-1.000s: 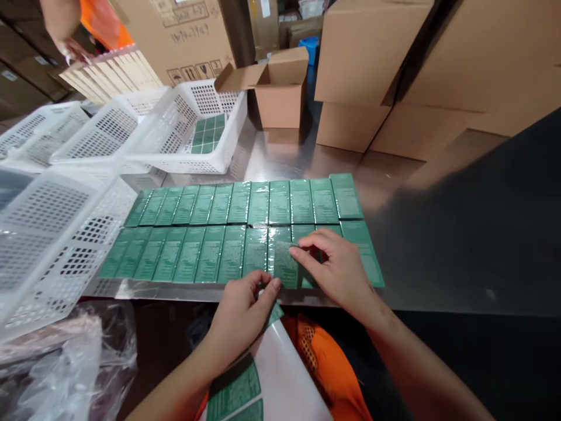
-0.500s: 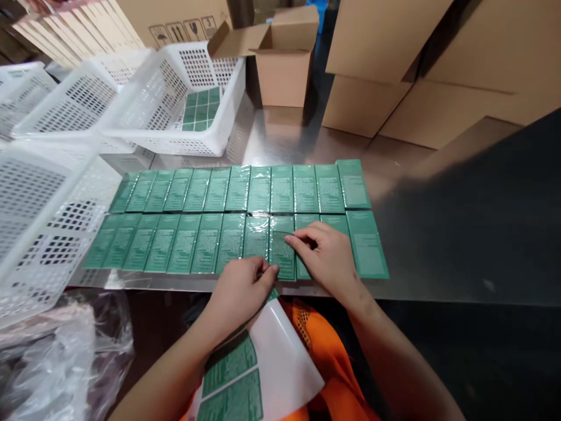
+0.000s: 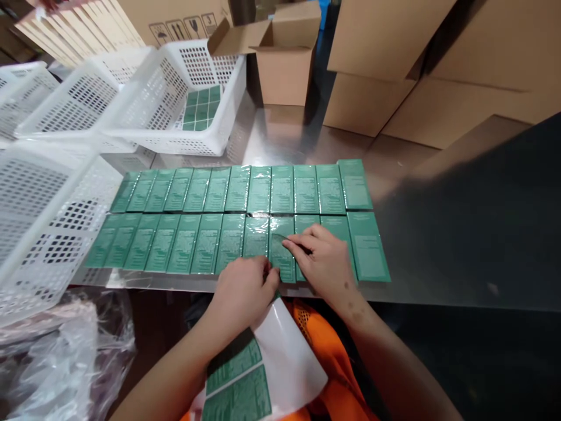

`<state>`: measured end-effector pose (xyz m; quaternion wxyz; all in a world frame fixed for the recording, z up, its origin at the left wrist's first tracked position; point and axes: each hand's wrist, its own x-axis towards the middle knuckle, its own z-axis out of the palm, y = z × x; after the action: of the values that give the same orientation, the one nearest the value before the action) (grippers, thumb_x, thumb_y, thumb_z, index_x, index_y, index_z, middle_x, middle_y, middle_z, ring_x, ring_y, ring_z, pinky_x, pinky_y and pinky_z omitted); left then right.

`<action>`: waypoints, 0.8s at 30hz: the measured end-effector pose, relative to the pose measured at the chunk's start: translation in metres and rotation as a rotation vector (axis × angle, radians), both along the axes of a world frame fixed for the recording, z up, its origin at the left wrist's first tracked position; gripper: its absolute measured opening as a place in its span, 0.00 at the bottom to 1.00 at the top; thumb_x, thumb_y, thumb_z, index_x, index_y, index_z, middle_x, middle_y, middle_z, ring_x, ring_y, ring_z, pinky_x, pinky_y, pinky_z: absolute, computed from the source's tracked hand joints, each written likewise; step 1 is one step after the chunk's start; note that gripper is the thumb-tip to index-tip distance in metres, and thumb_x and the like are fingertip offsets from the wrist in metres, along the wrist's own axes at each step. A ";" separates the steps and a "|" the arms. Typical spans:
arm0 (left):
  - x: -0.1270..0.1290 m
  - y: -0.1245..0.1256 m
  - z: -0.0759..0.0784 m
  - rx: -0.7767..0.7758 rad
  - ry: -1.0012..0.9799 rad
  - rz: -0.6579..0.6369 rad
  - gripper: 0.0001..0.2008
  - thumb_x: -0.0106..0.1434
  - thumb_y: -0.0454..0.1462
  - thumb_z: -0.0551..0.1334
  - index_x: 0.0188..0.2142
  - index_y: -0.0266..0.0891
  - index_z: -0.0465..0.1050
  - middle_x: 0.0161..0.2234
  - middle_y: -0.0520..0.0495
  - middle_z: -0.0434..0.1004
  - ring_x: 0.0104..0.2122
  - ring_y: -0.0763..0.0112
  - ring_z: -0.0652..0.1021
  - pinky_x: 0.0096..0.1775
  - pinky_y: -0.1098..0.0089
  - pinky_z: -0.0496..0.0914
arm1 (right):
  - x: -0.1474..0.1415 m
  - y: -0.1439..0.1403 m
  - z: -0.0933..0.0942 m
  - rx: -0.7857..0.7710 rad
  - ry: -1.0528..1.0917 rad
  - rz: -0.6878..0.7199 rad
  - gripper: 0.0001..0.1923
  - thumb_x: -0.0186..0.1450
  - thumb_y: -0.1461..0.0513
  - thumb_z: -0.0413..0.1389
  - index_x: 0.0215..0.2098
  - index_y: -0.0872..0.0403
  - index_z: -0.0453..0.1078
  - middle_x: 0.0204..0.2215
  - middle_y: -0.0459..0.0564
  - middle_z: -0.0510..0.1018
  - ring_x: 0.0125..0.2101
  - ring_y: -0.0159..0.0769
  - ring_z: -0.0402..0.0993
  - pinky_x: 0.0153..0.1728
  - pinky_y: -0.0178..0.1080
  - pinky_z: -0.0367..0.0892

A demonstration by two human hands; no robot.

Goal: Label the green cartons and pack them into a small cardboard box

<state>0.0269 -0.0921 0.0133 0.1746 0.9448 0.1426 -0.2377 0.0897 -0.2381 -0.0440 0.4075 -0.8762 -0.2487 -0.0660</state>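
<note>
Two rows of flat green packs (image 3: 239, 187) with pale printing lie side by side along the table edge. Over a front-row pack right of the middle, my right hand (image 3: 326, 257) pinches the corner of a thin, dark, see-through green sticker (image 3: 280, 248). My left hand (image 3: 245, 289) is closed at that pack's lower edge, thumb against fingers. Beneath it hangs a white sticker sheet (image 3: 289, 356) with green stickers (image 3: 239, 394), gripped by this hand; its fingertips are partly hidden. Several front-row packs to the left look glossy.
White perforated baskets (image 3: 175, 140) stand at the left and back left; one holds green packs (image 3: 201, 108). An open carton (image 3: 284, 73) sits at the back, with larger cardboard boxes (image 3: 377, 105) to its right. Clear plastic bags (image 3: 61, 356) lie lower left. The metal table (image 3: 442, 234) extends right.
My right hand has shifted slightly left and down with the sticker corner. The sheet below my left hand has swung a little to the right. The packs stay put.
</note>
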 end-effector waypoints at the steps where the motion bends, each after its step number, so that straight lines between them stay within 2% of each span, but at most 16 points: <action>1: 0.000 0.000 0.001 0.025 0.009 -0.023 0.16 0.66 0.42 0.53 0.28 0.40 0.73 0.27 0.42 0.78 0.28 0.61 0.74 0.30 0.65 0.49 | 0.000 0.000 0.000 -0.016 -0.016 -0.010 0.08 0.67 0.60 0.60 0.42 0.53 0.79 0.29 0.47 0.74 0.30 0.35 0.73 0.33 0.37 0.67; 4: -0.003 0.002 -0.001 0.036 0.018 -0.059 0.20 0.68 0.44 0.51 0.24 0.40 0.73 0.25 0.41 0.78 0.27 0.59 0.74 0.29 0.65 0.48 | 0.003 0.000 0.000 -0.059 -0.002 -0.060 0.26 0.65 0.57 0.61 0.60 0.55 0.68 0.34 0.50 0.74 0.29 0.36 0.71 0.32 0.39 0.68; 6: -0.008 0.006 -0.004 -0.008 -0.004 -0.045 0.22 0.68 0.45 0.52 0.21 0.40 0.71 0.22 0.43 0.74 0.25 0.62 0.72 0.29 0.65 0.49 | 0.007 0.001 0.001 -0.075 0.053 -0.085 0.32 0.63 0.57 0.62 0.64 0.54 0.63 0.36 0.50 0.74 0.27 0.35 0.70 0.31 0.40 0.69; 9: -0.018 0.014 -0.008 -0.139 -0.112 0.049 0.22 0.67 0.47 0.54 0.20 0.40 0.68 0.18 0.50 0.68 0.22 0.68 0.68 0.28 0.67 0.52 | 0.011 0.002 0.005 -0.068 0.123 -0.101 0.27 0.64 0.60 0.59 0.61 0.54 0.66 0.36 0.50 0.74 0.26 0.35 0.69 0.33 0.41 0.69; 11: -0.024 0.019 -0.009 -0.222 -0.270 0.149 0.21 0.67 0.49 0.55 0.22 0.40 0.69 0.17 0.53 0.65 0.20 0.71 0.67 0.27 0.69 0.54 | 0.007 0.001 0.010 0.025 0.178 -0.098 0.23 0.66 0.60 0.55 0.59 0.54 0.68 0.34 0.50 0.74 0.28 0.35 0.70 0.33 0.41 0.69; 14: -0.028 0.023 -0.008 -0.256 -0.585 0.285 0.20 0.68 0.50 0.55 0.29 0.40 0.74 0.18 0.55 0.68 0.19 0.74 0.68 0.26 0.72 0.58 | -0.013 -0.005 0.025 0.239 0.345 -0.039 0.21 0.68 0.54 0.55 0.57 0.52 0.69 0.33 0.49 0.76 0.30 0.35 0.73 0.31 0.39 0.70; 15: -0.029 0.023 -0.007 -0.252 -0.679 0.314 0.18 0.68 0.50 0.56 0.31 0.40 0.75 0.19 0.55 0.69 0.19 0.75 0.68 0.26 0.73 0.59 | -0.022 -0.008 0.031 0.272 0.401 -0.002 0.21 0.67 0.53 0.57 0.56 0.51 0.70 0.34 0.49 0.77 0.31 0.36 0.74 0.31 0.38 0.70; 17: -0.028 0.022 -0.007 -0.249 -0.827 0.339 0.15 0.67 0.48 0.58 0.35 0.40 0.76 0.20 0.55 0.71 0.20 0.76 0.69 0.26 0.75 0.61 | -0.041 -0.013 0.043 0.242 0.454 0.086 0.21 0.65 0.52 0.59 0.55 0.48 0.71 0.36 0.50 0.78 0.34 0.37 0.75 0.34 0.39 0.71; 20: -0.023 0.017 -0.008 -0.307 -0.930 0.305 0.13 0.66 0.45 0.60 0.39 0.40 0.77 0.18 0.57 0.67 0.17 0.77 0.67 0.24 0.76 0.60 | -0.057 -0.016 0.053 0.105 0.342 0.150 0.21 0.64 0.55 0.62 0.54 0.48 0.71 0.40 0.50 0.78 0.38 0.40 0.74 0.38 0.42 0.71; 24: -0.017 0.014 -0.008 -0.490 -0.820 0.265 0.18 0.66 0.50 0.59 0.43 0.39 0.77 0.15 0.60 0.60 0.15 0.77 0.62 0.22 0.74 0.56 | -0.062 -0.008 0.049 0.022 -0.004 0.014 0.12 0.67 0.61 0.58 0.50 0.52 0.73 0.36 0.50 0.78 0.38 0.42 0.72 0.40 0.45 0.66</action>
<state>0.0101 -0.0784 0.0050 0.4621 0.8655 0.1210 0.1511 0.0282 -0.2457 0.0052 0.4170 -0.8698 -0.2548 -0.0678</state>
